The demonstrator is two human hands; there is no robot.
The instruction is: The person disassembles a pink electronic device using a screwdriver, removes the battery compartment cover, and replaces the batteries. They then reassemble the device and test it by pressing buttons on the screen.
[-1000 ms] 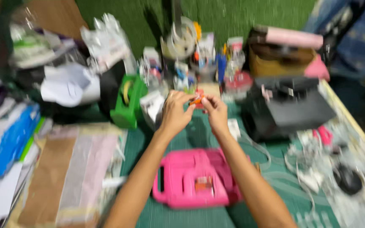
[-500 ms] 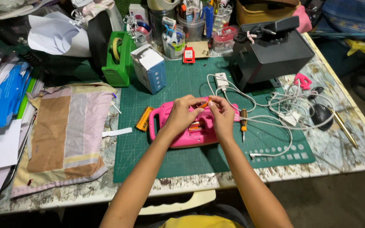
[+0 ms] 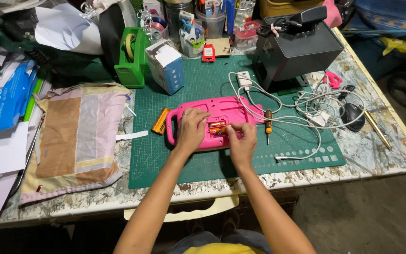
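Both hands rest on the pink plastic case (image 3: 212,124), lying back-up on the green cutting mat (image 3: 189,160) at the table's near-middle: the left hand (image 3: 191,129) lies flat, fingers loosely spread, steadying it, while the right hand (image 3: 241,141) pinches an orange battery (image 3: 218,125) into the open compartment. A screwdriver (image 3: 268,123) lies just beside the case within reach; beyond stands a black box-shaped machine (image 3: 297,47).

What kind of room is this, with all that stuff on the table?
Probably a home craft or repair bench. A green gridded cutting mat covers the paint-stained table, an orange-handled screwdriver lies by the pink plastic toy, and cups of scissors and pens stand behind.
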